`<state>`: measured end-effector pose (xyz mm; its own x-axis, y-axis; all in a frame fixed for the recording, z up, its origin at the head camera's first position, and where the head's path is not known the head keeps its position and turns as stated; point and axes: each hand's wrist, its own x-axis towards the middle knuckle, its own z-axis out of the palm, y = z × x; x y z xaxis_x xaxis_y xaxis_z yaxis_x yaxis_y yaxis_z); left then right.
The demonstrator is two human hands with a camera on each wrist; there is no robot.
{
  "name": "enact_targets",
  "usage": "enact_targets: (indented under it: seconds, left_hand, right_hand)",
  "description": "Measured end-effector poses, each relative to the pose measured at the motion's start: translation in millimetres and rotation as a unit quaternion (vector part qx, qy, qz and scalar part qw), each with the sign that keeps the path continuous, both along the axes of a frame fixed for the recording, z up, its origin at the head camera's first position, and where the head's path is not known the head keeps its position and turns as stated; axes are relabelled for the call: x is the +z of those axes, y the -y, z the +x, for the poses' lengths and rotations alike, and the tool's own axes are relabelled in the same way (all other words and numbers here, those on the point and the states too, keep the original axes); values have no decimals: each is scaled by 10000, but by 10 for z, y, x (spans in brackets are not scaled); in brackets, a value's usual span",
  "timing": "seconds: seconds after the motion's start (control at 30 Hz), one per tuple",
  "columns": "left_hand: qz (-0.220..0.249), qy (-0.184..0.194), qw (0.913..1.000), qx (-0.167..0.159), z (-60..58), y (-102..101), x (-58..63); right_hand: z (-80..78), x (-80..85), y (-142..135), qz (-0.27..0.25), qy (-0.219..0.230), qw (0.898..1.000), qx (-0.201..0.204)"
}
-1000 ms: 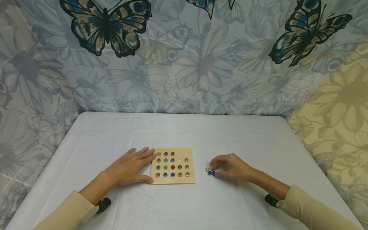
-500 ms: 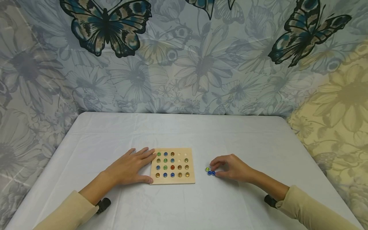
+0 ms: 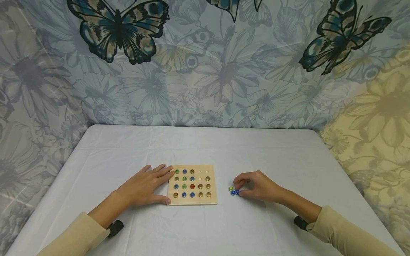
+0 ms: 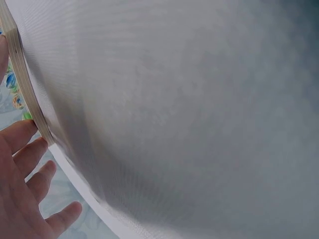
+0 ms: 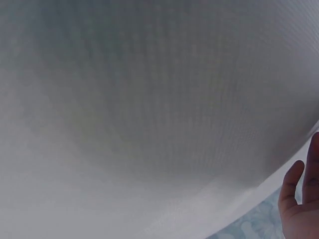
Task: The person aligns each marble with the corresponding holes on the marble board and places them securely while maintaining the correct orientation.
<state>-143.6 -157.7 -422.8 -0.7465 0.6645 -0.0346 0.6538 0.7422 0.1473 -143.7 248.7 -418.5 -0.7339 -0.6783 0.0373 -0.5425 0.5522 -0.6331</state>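
Observation:
A square wooden board (image 3: 212, 177) lies on the white cloth, with rows of coloured glass marbles in its hollows. Two hollows in its far right corner show bare wood. My left hand (image 3: 144, 186) rests flat with spread fingers, its thumb and fingertips touching the board's left edge. In the left wrist view those fingers (image 4: 30, 154) reach the board's side (image 4: 22, 74). On the right, my right hand (image 3: 261, 186) is loosely curved, thumb and fingertips right at a blue marble (image 3: 237, 192). Beside it lie another blue marble (image 3: 233, 193) and a yellow-green marble (image 3: 231, 188).
A white cloth (image 3: 192, 142) covers the table. Behind it hangs a fabric backdrop (image 3: 198, 89) printed with flowers and butterflies. Black wrist cameras sit under both beige sleeves (image 3: 336, 227). Cloth fills most of the right wrist view, with part of the right hand (image 5: 301, 214) at its edge.
Almost nothing moves. My right hand and the marble at its thumb shift very slightly left; my left hand and the board stay where they were.

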Motion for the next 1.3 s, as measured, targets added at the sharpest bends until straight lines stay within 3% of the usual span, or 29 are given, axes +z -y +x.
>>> enact_targets:
  seconds: [0.5, 1.3]
  left_hand:
    - [-13, -14, 10000, -3, 1, 5, -7]
    - [-93, 59, 9999, 40, 0, -1, 6]
  right_hand:
    - [-85, 76, 105, 89, -206, 9995, -211]
    - [-283, 38, 610, -20, -345, 9989, -320]
